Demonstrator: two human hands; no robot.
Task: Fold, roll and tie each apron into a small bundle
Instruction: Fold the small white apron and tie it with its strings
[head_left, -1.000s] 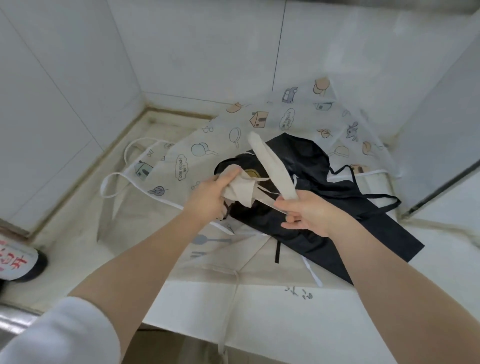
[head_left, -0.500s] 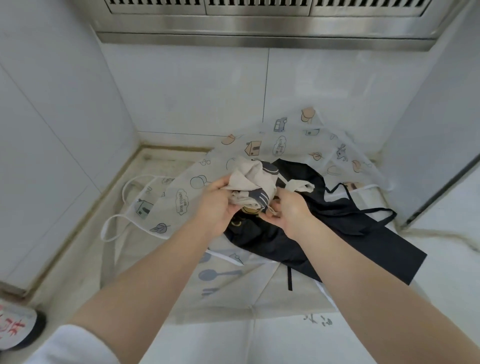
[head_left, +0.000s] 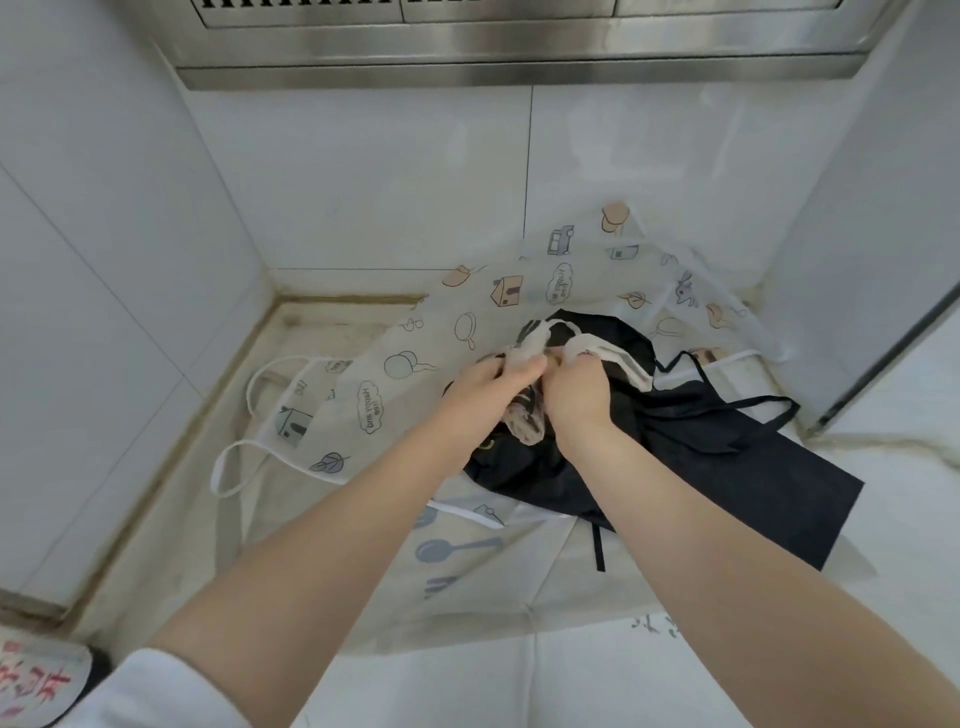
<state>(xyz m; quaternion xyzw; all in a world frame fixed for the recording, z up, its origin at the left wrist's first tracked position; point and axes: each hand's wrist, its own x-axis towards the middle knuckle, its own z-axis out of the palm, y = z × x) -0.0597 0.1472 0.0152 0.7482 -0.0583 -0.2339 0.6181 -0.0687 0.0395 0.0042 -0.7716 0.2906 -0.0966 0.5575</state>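
Counter (head_left: 649, 686): pale marble-look worktop, walled by white tiles on the left, far and right sides; bears all cloth items.

Range hood (head_left: 519, 47): brushed steel, slotted vents, along the far top edge.

Printed apron (head_left: 519, 301): translucent white plastic sheet with cartoon houses, leaves and pans, white-trimmed loops trailing left; spread flat across the far centre, its far edge riding up the far wall.

Beige apron (head_left: 467, 571): plain cloth with grey utensil prints, spread flat at near centre, partly under the printed one.

Black apron (head_left: 727, 467): dark fabric with thin black ties, lying crumpled right of centre on top of both.

Bundle (head_left: 527, 421): small rolled beige cloth apron, held above the black apron between both hands, two cream straps rising from it.

Left hand (head_left: 498, 379): closed, pinching one strap (head_left: 530, 343).

Right hand (head_left: 576, 389): closed, pinching the other strap (head_left: 618, 358), which trails right.

Bottle (head_left: 36, 680): red-lettered label, near-left corner, blurred.
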